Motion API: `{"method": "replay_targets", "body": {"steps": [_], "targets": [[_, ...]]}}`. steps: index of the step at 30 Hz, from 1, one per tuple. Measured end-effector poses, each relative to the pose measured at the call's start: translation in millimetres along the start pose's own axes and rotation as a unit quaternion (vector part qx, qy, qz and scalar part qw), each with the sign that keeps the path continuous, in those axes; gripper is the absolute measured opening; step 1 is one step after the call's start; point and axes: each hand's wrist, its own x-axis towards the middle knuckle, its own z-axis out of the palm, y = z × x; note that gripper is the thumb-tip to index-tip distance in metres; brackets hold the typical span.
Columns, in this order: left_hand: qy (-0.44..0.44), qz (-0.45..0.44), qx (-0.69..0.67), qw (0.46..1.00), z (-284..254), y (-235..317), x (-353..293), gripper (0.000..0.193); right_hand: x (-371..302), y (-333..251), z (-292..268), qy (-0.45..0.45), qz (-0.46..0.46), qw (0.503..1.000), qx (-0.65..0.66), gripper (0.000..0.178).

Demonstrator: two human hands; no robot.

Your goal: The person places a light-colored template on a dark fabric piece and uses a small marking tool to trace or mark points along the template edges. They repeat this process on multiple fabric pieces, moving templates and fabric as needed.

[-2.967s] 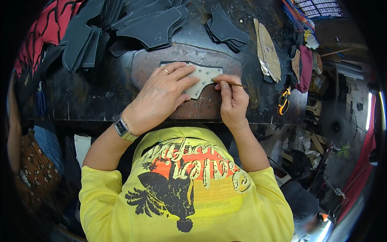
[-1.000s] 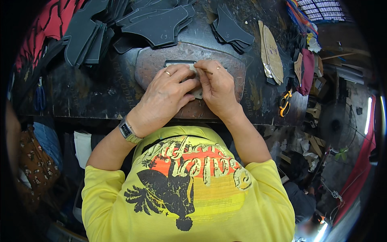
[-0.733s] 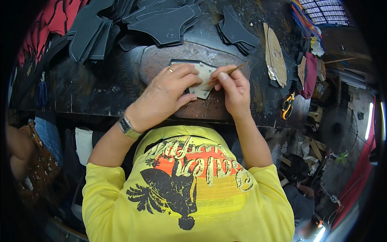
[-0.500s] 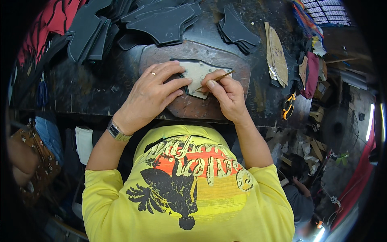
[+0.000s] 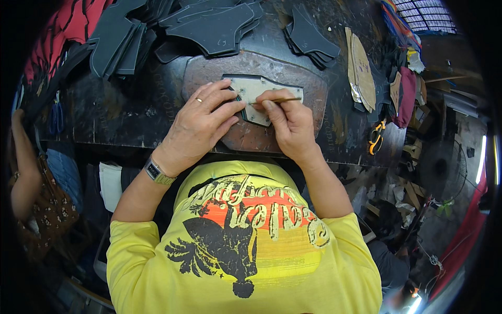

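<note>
A pale, angular template (image 5: 261,86) lies on a slightly larger black sheet piece (image 5: 286,82), whose dark border shows around it. Both rest on a worn brown board (image 5: 206,68) on the table. My left hand (image 5: 192,118) presses the template's left side with its fingers extended and apart. Pinched between the thumb and fingers of my right hand (image 5: 294,125) is a thin brown pen-like stick (image 5: 291,99). Its tip points left, over the template near my left fingertips; whether it touches the surface I cannot tell.
Stacks of dark cut pieces (image 5: 209,31) lie at the back, with a smaller stack (image 5: 309,42) to their right. Red pieces (image 5: 65,26) fill the far left. Brown card patterns (image 5: 361,73) and orange-handled scissors (image 5: 376,137) lie right; blue-handled snips (image 5: 56,118) left. Another person's arm (image 5: 23,172) shows at left.
My right hand has shifted slightly left, and the stick now lies flatter, its tip nearer my left fingers. My left hand stays on the template. At left, the other person's arm has risen.
</note>
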Motion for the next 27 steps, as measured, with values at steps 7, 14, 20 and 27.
{"method": "replay_targets", "body": {"steps": [7,14,20,27], "targets": [[-0.007,0.000,0.018,1.000,-3.8,3.8,0.2,0.033,10.7,-7.5,3.2,0.043,0.086,0.986,0.138,0.015],[0.000,0.004,0.016,1.000,-3.2,3.1,0.8,0.031,19.9,-6.3,17.2,0.049,0.005,0.999,-0.002,0.015],[0.006,0.004,0.017,1.000,-1.4,3.0,0.3,0.031,25.4,-7.9,16.9,0.036,-0.132,0.980,-0.147,0.015],[0.007,0.008,0.020,1.000,-1.3,2.9,0.5,0.030,41.1,-9.4,17.7,0.037,0.062,0.993,0.096,0.013]]}}
